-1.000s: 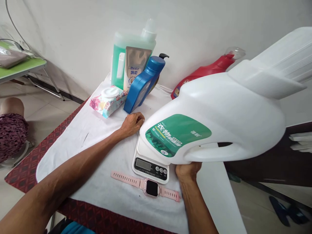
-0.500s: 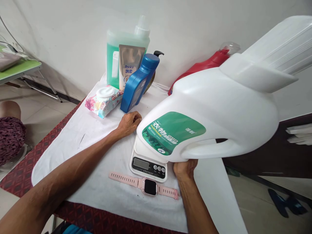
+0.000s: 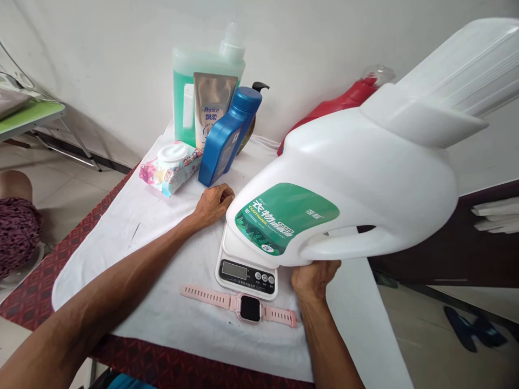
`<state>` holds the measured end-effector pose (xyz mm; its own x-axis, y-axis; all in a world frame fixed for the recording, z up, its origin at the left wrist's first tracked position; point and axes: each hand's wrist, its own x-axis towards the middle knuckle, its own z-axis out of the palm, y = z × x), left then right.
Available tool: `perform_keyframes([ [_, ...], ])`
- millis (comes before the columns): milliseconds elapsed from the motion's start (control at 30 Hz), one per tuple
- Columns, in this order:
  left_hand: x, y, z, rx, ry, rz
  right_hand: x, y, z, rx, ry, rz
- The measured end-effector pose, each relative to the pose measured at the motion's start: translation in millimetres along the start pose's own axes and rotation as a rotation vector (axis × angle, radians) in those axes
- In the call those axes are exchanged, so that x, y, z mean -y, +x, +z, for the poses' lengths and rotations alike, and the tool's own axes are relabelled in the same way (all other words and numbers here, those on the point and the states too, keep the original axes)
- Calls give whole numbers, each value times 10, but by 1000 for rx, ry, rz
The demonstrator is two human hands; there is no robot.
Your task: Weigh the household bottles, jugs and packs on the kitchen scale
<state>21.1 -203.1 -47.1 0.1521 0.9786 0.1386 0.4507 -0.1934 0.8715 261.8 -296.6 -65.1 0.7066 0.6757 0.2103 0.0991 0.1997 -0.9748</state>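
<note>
Showed left hand [image 3: 214, 204] curled inward beside jug [image 3: 348, 173]; right hand [image 3: 314, 278] partly behind jug, grip untellable. Showed bare cloth [image 3: 121, 216] leftward, table edge [image 3: 36, 300] beyond.

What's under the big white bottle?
A white scale: its display and buttons show. The big white bottle covers part of it, so anything else beneath can't be seen.

Single head-worn view, close range, looking forward and down across dark-red patterned desk [image 3: 174, 361] to plain pale wall [image 3: 133, 48].
</note>
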Motion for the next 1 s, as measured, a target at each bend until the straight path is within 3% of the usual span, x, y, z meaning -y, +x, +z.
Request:
perform_keyframes([
  [200, -15, -3, -10, 3, 7, -17, 303, -45, -12, -120, 40, 0],
  [267, -11, -3, -12, 5, 11, -18, 486, -89, -37, -111, 35, -91],
  [467, 3, -4, -7, 10, 23, -9, 961, -289, -2, -107, -148, -926],
  [633, 0, -8, -14, 0, 22, 4, 997, -465, 42, 141, -445, -1246],
  [700, 3, -7, -13, 3, 20, 2, 989, -478, 35, 148, -500, -1277],
  [833, 23, -4, 0, 7, 16, -4, 1002, -370, 1, -43, -482, -1256],
  [900, 31, -3, 4, 6, 16, -1, 1000, -293, -5, -102, -468, -1193],
  [1000, 30, -3, 2, 6, 12, -4, 974, -220, 22, -63, -363, -1019],
])
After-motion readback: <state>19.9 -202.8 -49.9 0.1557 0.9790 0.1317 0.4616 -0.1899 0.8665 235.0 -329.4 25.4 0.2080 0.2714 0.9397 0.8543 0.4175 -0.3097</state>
